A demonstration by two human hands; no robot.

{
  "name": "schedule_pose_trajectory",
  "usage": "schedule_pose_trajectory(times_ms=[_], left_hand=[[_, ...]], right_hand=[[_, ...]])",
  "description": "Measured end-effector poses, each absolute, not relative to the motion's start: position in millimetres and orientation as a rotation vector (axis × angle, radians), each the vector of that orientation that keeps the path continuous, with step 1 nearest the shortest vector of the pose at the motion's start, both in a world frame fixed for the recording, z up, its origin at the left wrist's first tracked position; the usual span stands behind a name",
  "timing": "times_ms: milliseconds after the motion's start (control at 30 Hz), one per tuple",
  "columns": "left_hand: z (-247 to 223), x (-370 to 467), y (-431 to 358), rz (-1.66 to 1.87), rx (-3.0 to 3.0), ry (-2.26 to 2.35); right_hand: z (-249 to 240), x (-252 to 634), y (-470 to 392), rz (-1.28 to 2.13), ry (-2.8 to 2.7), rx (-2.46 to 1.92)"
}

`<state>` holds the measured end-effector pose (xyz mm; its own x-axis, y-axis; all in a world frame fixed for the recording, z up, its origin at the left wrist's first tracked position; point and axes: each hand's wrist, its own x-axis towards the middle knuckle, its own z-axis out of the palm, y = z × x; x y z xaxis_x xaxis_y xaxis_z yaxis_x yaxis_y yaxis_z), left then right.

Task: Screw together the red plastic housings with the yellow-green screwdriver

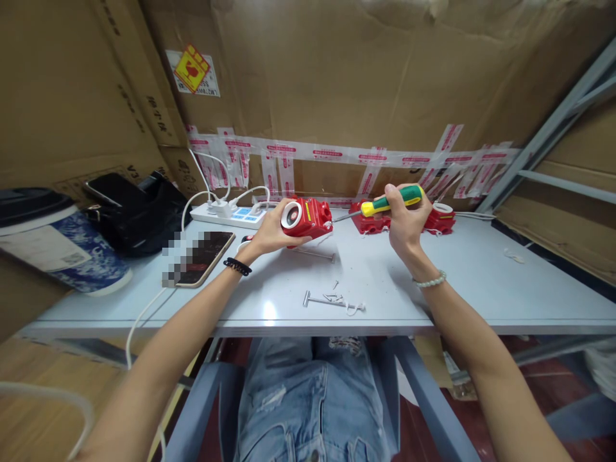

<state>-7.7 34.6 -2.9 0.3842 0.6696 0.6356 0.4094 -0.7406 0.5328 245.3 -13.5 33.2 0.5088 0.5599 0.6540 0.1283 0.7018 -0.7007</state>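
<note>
My left hand (272,231) is closed around a red boxy device (312,217) with a white ring about a dark round window, and holds it tilted above the table. In my right hand (408,221) is a screwdriver (392,200) with a green and yellow handle. Its shaft points left, and the tip is at the device's right end; whether it sits in a screw I cannot tell. Below, several small screws (333,297) lie beside a T-shaped metal rod (332,302). A second metal rod (315,255) rests behind them. More red devices (441,218) stand behind my right hand.
To the left are a phone (205,258), a white power strip (231,215) with plugged cables, a black bag (139,215) and a large paper cup (62,240). Taped cardboard (317,83) walls the back of the white table (481,276). A metal frame (553,128) rises at right.
</note>
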Motion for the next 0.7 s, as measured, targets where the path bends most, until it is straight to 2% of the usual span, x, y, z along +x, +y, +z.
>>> schedule_pose_trajectory(times_ms=[700], left_hand=[[0.2, -9.7, 32.2, 1.227, 2.354, 0.963]], right_hand=[[31.9, 253.0, -13.3, 0.288, -1.222, -0.75]])
